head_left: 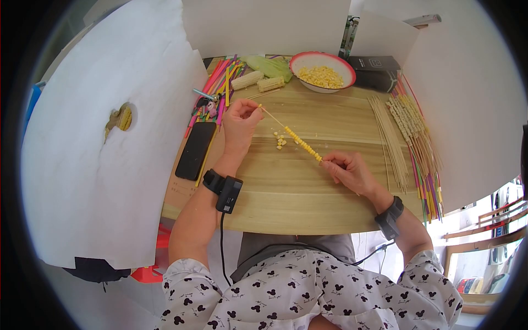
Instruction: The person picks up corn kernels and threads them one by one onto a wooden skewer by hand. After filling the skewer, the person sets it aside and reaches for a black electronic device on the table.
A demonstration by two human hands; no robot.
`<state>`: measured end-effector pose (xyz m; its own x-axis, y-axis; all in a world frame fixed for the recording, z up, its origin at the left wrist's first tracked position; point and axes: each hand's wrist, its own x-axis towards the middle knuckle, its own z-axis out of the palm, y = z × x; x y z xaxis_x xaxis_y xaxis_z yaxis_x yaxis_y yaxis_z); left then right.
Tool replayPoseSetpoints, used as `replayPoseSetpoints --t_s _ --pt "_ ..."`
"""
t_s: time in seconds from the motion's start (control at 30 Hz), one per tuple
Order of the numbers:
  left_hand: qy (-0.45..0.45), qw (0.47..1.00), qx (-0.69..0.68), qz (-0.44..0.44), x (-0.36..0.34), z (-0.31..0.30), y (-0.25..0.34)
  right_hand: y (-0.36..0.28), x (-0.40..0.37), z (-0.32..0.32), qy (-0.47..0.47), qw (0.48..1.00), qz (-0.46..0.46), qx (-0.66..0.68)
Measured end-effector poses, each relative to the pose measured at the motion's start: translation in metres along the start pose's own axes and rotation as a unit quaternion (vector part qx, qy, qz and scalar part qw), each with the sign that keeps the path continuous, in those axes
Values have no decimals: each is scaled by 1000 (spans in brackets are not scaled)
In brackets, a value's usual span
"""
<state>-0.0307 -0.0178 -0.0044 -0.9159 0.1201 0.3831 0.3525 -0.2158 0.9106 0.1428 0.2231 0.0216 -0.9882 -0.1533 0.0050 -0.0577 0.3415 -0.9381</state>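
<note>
A thin wooden skewer (273, 117) slants across the middle of the table, its lower half threaded with a row of yellow corn kernels (303, 144). Closed around its lower end, just below the kernels, is my right hand (349, 171). At the skewer's upper tip my left hand (242, 124) pinches a single corn kernel (260, 106) between thumb and fingertips. Bare skewer shows between that tip and the row. A few loose kernels (280, 141) lie on the wooden table (264, 203) under the skewer.
A red-rimmed bowl (350, 70) of kernels stands at the back, beside stripped cobs (247, 80) and green husk (269, 66). Bare skewers (388, 137) and filled skewers (405, 118) lie right. A phone (196, 150) and coloured sticks (215, 82) lie left. White boards (264, 27) surround the table.
</note>
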Motion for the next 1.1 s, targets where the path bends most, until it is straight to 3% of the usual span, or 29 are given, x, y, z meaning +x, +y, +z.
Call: replayPoseSetpoints --t_s 0.7,1.1 --pt "-41 997 -59 -20 -7 8 5 0 3 -3 16 1000 2 24" --pt "-55 963 -221 -141 -5 2 4 4 3 -4 35 999 -16 27"
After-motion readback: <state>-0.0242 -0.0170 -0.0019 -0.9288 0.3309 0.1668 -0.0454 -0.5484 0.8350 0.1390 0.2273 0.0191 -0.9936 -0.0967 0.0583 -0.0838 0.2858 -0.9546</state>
